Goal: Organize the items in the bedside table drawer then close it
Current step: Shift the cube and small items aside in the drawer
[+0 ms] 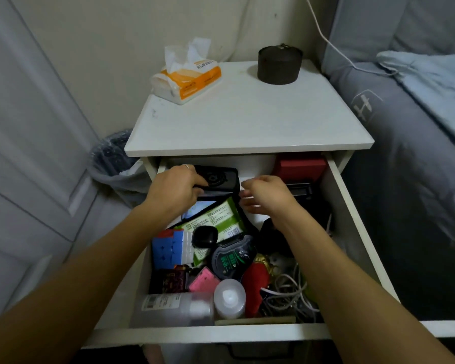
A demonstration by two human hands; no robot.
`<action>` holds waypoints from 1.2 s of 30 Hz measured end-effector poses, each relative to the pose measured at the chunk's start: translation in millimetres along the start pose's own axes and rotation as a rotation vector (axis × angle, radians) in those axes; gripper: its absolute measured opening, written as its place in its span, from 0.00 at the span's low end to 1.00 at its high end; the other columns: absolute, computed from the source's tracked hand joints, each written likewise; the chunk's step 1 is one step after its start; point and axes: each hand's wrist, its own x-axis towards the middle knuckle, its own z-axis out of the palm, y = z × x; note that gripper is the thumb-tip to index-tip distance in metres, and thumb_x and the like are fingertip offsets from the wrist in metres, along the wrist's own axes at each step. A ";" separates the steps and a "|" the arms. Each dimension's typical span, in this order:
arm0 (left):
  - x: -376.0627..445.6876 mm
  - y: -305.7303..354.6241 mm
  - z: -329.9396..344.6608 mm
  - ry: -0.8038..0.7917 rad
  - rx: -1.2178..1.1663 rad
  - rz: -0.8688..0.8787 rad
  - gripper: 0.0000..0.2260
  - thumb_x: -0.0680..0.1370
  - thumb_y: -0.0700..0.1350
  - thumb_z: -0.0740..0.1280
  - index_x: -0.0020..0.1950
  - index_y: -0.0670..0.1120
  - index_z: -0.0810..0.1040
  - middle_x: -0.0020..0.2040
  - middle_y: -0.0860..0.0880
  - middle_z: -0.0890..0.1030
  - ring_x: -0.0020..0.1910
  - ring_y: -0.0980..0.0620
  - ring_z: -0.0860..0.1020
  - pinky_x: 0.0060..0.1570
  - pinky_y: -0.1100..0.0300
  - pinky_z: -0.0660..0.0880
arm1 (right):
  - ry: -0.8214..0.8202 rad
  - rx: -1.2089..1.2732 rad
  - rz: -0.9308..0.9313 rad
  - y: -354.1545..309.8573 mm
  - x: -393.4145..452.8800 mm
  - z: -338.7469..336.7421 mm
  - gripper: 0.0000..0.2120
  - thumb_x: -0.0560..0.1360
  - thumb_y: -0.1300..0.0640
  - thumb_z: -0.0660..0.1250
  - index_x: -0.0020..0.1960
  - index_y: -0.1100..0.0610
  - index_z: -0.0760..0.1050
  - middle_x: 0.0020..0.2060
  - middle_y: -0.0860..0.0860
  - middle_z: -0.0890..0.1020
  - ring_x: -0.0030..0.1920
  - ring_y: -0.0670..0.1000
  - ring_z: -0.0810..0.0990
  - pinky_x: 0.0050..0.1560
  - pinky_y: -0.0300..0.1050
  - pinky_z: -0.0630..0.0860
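Observation:
The bedside table drawer [344, 206] is pulled wide open and full of jumbled items. My left hand [175, 189] grips a flat black case [218, 178] at the drawer's back left. My right hand [267, 194] hovers beside it with fingers loosely bent, holding nothing. Below them lie a green-and-white packet [216, 219], a colourful puzzle cube [168, 248], a small black oval case [205, 236], a round black tin [230, 260], a pink piece [204, 281], two clear bottles [229, 298] and tangled white cables [289, 290]. A red box [300, 165] sits at the back right.
On the white tabletop [247, 122] stand an orange tissue pack [188, 74] and a dark round container [279, 64]. A lined waste bin [116, 164] is at the left, by a door. The bed with grey bedding [410, 153] borders the right side.

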 end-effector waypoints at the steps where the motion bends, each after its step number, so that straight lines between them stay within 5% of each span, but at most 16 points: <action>1: 6.7 -2.3 2.0 -0.016 0.037 -0.007 0.11 0.79 0.48 0.67 0.61 0.53 0.82 0.58 0.50 0.79 0.58 0.47 0.77 0.51 0.54 0.74 | -0.003 -0.035 -0.003 2.0 2.6 -0.8 0.06 0.76 0.63 0.64 0.40 0.59 0.72 0.31 0.53 0.75 0.31 0.52 0.73 0.35 0.47 0.73; 5: 10.3 -8.2 16.5 -0.059 0.075 -0.029 0.11 0.80 0.48 0.65 0.61 0.54 0.82 0.59 0.51 0.79 0.59 0.48 0.76 0.49 0.56 0.72 | 0.034 -0.118 -0.007 11.3 12.2 -0.3 0.08 0.74 0.64 0.61 0.37 0.58 0.71 0.30 0.55 0.75 0.29 0.53 0.73 0.32 0.45 0.70; 9: 11.4 -11.0 24.8 -0.032 0.042 -0.030 0.11 0.80 0.49 0.65 0.60 0.54 0.82 0.58 0.51 0.79 0.59 0.48 0.77 0.50 0.55 0.74 | 0.067 -0.208 -0.041 17.5 26.3 3.0 0.08 0.70 0.65 0.62 0.35 0.56 0.75 0.33 0.55 0.78 0.38 0.56 0.76 0.44 0.56 0.77; 12: 12.7 -13.5 27.3 -0.013 0.025 -0.017 0.11 0.80 0.48 0.65 0.60 0.54 0.82 0.58 0.51 0.79 0.58 0.49 0.77 0.48 0.56 0.73 | 0.024 -0.309 -0.076 16.6 28.3 14.6 0.16 0.74 0.68 0.60 0.57 0.59 0.80 0.54 0.56 0.82 0.54 0.57 0.80 0.60 0.51 0.76; 15: 13.9 -14.1 29.4 -0.028 0.024 -0.020 0.11 0.81 0.47 0.64 0.61 0.53 0.82 0.61 0.51 0.78 0.58 0.48 0.77 0.49 0.58 0.71 | 0.028 -0.402 -0.094 15.7 26.5 19.1 0.22 0.74 0.67 0.60 0.67 0.60 0.75 0.62 0.54 0.79 0.64 0.54 0.76 0.68 0.49 0.71; 29: 2.3 -5.4 20.8 -0.048 -0.090 -0.080 0.13 0.79 0.50 0.67 0.63 0.53 0.79 0.61 0.48 0.78 0.59 0.46 0.77 0.52 0.54 0.74 | -0.013 -0.651 -0.184 3.6 2.3 12.4 0.21 0.74 0.67 0.60 0.66 0.59 0.76 0.63 0.54 0.79 0.64 0.53 0.76 0.65 0.44 0.71; 36: -26.8 32.9 -2.1 -0.152 -0.295 0.085 0.10 0.78 0.52 0.67 0.59 0.55 0.81 0.57 0.53 0.82 0.54 0.53 0.79 0.55 0.51 0.78 | 0.007 -0.850 -0.345 -2.1 -46.5 -27.5 0.22 0.74 0.67 0.60 0.66 0.57 0.75 0.60 0.51 0.80 0.61 0.50 0.77 0.64 0.44 0.73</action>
